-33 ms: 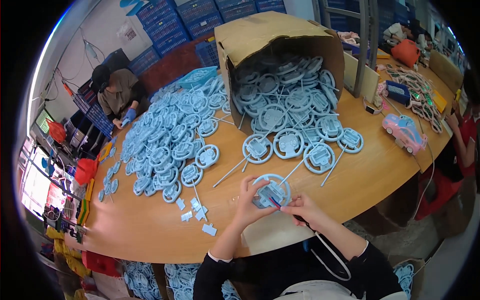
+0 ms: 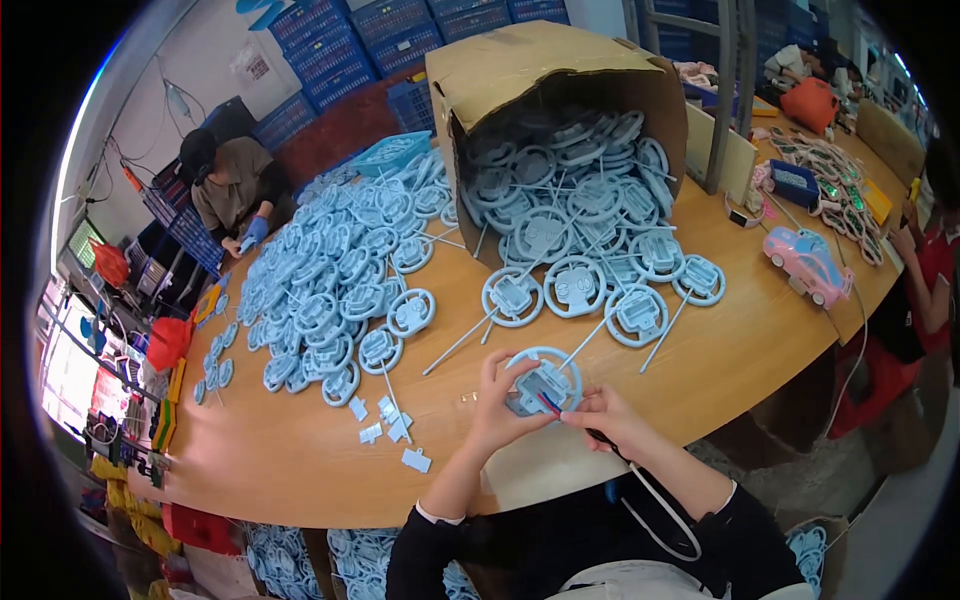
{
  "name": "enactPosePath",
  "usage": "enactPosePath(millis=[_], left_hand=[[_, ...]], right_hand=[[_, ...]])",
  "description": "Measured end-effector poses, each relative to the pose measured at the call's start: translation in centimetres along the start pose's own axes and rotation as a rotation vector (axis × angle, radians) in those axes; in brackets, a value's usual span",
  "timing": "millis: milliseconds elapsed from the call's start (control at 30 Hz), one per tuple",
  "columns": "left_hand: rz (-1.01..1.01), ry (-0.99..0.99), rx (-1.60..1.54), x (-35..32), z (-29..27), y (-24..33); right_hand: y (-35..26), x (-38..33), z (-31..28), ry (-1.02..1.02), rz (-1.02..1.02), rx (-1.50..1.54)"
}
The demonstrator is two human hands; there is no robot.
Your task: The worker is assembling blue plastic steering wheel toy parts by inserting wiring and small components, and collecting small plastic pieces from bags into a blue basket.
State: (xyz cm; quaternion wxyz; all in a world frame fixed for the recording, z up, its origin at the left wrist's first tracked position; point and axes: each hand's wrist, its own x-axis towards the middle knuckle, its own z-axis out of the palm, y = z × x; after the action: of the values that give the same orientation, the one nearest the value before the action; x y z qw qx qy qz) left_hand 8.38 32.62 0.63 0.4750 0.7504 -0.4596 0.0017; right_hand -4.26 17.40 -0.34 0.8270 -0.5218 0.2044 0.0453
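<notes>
A pale blue plastic steering-wheel part point(image 2: 545, 382) is held just above the near edge of the wooden worktop point(image 2: 300, 460), between both hands. The left hand point(image 2: 497, 405) is closed on its left rim, fingers curled round the ring. The right hand point(image 2: 608, 415) is pinched at the lower right of the hub, where short red and blue wires point(image 2: 549, 403) come out; what exactly is gripped there cannot be told. The part lies flat, face up, directly between the hands, so neither is nearer.

A thin white sprue stick point(image 2: 583, 345) runs from its rim up and to the right, away from the body.

Left of the hands, small flat blue offcuts point(image 2: 385, 425) are scattered on the bare wood.

Further out, identical ring-shaped wheels point(image 2: 574, 286) are spilled from a tipped cardboard box point(image 2: 540, 70), many with long sticks attached. A second, denser heap point(image 2: 330, 270) is spread to the left. All look like smooth, matte, rigid mouldings.

At the far right, a pink toy car point(image 2: 808, 265) is seen. Across the worktop, another person point(image 2: 235, 185) is seated.
</notes>
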Motion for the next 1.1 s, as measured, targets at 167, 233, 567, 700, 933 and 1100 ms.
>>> enactPosePath(millis=[167, 233, 567, 700, 933, 1100], left_hand=[[-0.031, -0.029, -0.078, 0.8, 1.1, 0.0], [-0.001, -0.031, -0.056, 0.8, 0.8, -0.2], [-0.075, -0.016, -0.076, 0.7, 0.4, -0.2], [-0.076, -0.036, -0.055, 0.7, 0.5, -0.4], [-0.088, -0.019, -0.387, 0.2, 1.0, -2.1], [-0.352, 0.07, -0.604, -0.2, 1.7, -3.0]], right_hand=[[-0.8, 0.0, -0.4, 0.041, -0.072, -0.043], [-0.8, 0.0, -0.4, 0.035, -0.075, -0.062], [-1.1, 0.1, 0.1, 0.077, -0.082, -0.086], [-1.3, 0.6, 0.3, 0.071, -0.059, -0.087], [-1.4, 1.6, 0.4, 0.029, -0.066, -0.064], [-2.0, 2.3, 0.5, -0.005, -0.048, 0.04]])
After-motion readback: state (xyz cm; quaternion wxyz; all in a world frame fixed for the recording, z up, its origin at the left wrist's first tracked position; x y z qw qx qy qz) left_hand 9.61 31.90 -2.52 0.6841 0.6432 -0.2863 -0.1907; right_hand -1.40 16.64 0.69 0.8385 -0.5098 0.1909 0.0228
